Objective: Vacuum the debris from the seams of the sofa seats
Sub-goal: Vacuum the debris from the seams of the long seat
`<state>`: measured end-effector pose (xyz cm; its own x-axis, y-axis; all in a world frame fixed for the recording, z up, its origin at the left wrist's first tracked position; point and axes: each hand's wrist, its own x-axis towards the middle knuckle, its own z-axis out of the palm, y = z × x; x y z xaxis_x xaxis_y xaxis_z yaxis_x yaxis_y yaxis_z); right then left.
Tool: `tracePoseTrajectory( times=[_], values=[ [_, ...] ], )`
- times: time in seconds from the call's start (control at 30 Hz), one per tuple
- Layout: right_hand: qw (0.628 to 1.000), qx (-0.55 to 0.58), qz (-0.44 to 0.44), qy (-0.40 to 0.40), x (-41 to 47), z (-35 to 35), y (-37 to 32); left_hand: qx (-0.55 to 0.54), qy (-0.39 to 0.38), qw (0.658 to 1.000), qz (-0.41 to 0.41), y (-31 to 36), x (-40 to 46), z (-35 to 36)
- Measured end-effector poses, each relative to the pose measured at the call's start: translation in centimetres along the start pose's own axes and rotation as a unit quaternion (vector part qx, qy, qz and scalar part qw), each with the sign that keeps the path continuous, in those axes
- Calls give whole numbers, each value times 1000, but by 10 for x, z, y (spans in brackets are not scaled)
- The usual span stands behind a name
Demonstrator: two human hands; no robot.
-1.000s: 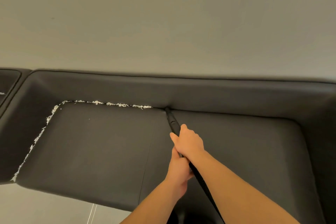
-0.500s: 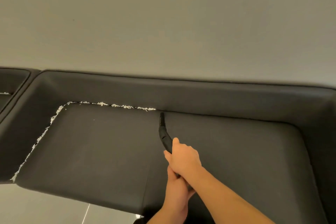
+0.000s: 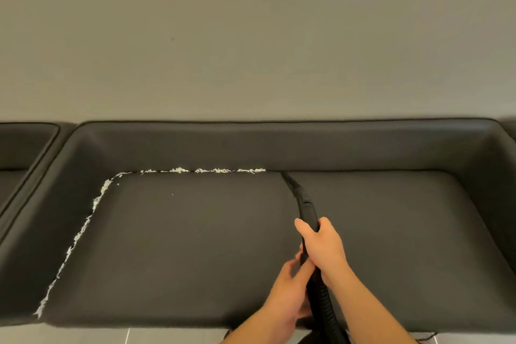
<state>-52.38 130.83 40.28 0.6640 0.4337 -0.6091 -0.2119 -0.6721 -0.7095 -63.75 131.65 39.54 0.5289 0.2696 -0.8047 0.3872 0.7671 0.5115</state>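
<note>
My nozzle (image 3: 290, 184) has swung back from mid-seat into the sofa's (image 3: 363, 145) back seam, just right of the debris (image 3: 203, 170); the strip left of it remains uncleared. Its long axis runs from my hands toward the seam, tip pointing away. Right hand (image 3: 321, 246) grips the wand; left hand (image 3: 290, 288) curls around the hose (image 3: 324, 304).

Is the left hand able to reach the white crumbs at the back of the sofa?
Probably yes. The seat between the left hand and the crumbs is bare, but its fingers grip the vacuum hose, so it must let go first.
</note>
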Motion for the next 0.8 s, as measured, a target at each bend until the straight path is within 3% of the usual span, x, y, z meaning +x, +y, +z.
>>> tracePoseTrajectory(
  times=[0.1, 0.37, 0.8],
  values=[
    [997, 70, 17, -37, -37, 17, -9, 13, -28, 999, -18, -6, -22, -26],
    [998, 57, -24, -22, -60, 18, -31, 82, -76, 994, 4, -3, -31, -33],
    [991, 99, 71, -63, -88, 69, -30, 154, -138, 977, -55, 14, -67, -98]
  ],
)
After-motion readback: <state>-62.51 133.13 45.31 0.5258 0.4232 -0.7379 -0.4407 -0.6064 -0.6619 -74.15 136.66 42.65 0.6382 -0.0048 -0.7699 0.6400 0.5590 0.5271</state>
